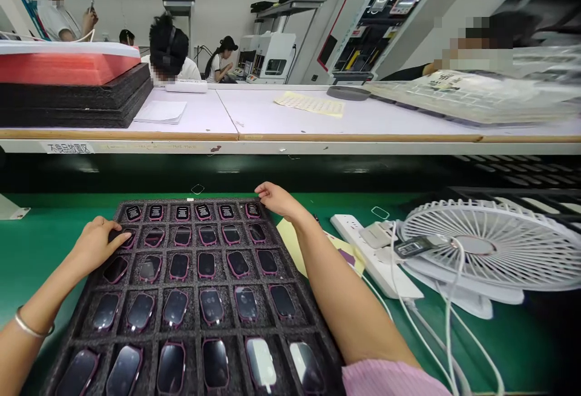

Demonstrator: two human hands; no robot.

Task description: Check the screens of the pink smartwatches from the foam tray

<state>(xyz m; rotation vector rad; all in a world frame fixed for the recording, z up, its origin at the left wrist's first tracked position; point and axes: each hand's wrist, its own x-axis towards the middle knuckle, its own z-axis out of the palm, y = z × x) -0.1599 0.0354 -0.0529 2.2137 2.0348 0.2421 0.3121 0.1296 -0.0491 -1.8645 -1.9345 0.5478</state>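
Observation:
A black foam tray lies on the green mat right in front of me. Each of its several rows of pockets holds a small dark-screened device with a pink rim. My left hand rests on the tray's left side, fingers curled over a device in the second row. My right hand reaches to the tray's far right corner, fingers bent down on its edge by the last device of the top row. A bangle circles my left wrist.
A white desk fan lies to the right, beside a white power strip with cables. A yellow sheet pokes out beside the tray. The raised shelf behind carries foam stacks, papers and label sheets. People work beyond it.

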